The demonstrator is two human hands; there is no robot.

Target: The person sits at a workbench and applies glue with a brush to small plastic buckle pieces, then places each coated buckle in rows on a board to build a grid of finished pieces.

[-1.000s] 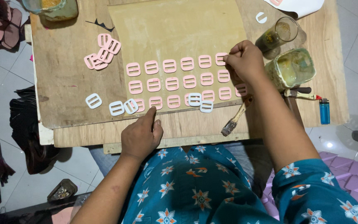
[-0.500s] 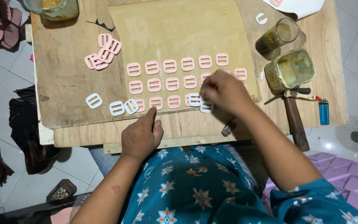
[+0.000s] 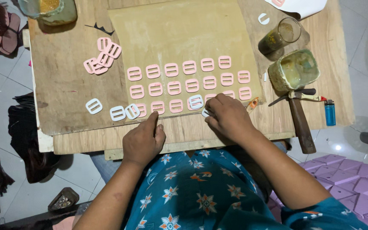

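Your right hand (image 3: 228,116) is curled over a white slide buckle (image 3: 205,113) at the near edge of the tan sheet (image 3: 179,34), fingertips pinching it; your left hand (image 3: 142,140) rests loose and empty on the wooden board (image 3: 64,85). These buckles look light, stiff and slick, so grip the outer frame by its edges. The glass (image 3: 279,37) holds dark liquid, the square tub (image 3: 294,69) a yellowish paste, probably glue.
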